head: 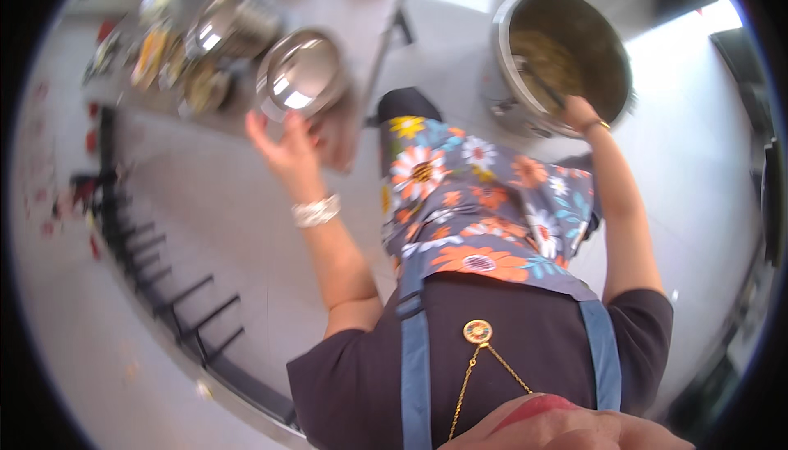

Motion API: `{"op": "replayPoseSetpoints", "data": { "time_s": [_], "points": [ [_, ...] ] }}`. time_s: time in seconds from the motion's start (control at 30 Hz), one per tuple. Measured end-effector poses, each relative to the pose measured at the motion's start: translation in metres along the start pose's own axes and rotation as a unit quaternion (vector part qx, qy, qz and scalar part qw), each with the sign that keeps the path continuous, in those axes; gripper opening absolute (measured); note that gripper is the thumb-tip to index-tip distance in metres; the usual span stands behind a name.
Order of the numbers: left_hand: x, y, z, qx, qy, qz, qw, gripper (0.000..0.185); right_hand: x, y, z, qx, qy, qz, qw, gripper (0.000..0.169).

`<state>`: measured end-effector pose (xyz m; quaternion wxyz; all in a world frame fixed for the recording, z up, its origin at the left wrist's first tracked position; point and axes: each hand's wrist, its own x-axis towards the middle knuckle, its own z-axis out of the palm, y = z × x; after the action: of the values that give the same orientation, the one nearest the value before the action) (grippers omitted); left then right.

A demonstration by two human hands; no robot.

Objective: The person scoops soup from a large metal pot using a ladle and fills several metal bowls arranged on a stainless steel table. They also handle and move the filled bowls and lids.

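My right hand (pixel 580 114) grips the dark handle of a utensil (pixel 545 84) over the near rim of a large metal stockpot (pixel 503 34). The utensil's head is blurred, against a yellowish-brown mass (pixel 548 56) inside the pot. On the left, my left hand (pixel 288 151) is raised with its fingers spread at the near rim of a shiny stainless steel bowl (pixel 308 71). Blur hides whether the fingertips touch the bowl. Nothing shows within that hand's grasp.
Another metal vessel (pixel 231 22) stands beyond the bowl on a metal table (pixel 357 13). Near it are a small container (pixel 204 88) and a yellow item (pixel 151 56), both blurred. A dark rack with projecting bars (pixel 191 302) runs along the lower left.
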<state>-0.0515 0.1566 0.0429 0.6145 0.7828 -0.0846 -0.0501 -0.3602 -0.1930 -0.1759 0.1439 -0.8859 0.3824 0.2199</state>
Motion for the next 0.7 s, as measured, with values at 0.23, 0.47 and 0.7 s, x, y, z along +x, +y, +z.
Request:
{"op": "replayPoseSetpoints", "data": {
  "time_s": [0.23, 0.47, 0.7],
  "points": [
    [0.003, 0.03, 0.014, -0.174, -0.105, -0.128, 0.971, 0.06, 0.028, 0.014, -0.014, 0.039, -0.011, 0.182, 0.982, 0.024],
    [-0.034, 0.048, 0.048, -0.245, -0.181, -0.082, 0.949, 0.072, 0.057, 0.045, 0.054, 0.337, -0.176, 0.179, 0.907, 0.022],
    [-0.05, -0.02, 0.131, -0.22, -0.362, -0.281, 0.861, 0.069, -0.024, 0.039, 0.036, 0.945, -0.17, 0.237, 0.146, 0.018]
  ]
}}
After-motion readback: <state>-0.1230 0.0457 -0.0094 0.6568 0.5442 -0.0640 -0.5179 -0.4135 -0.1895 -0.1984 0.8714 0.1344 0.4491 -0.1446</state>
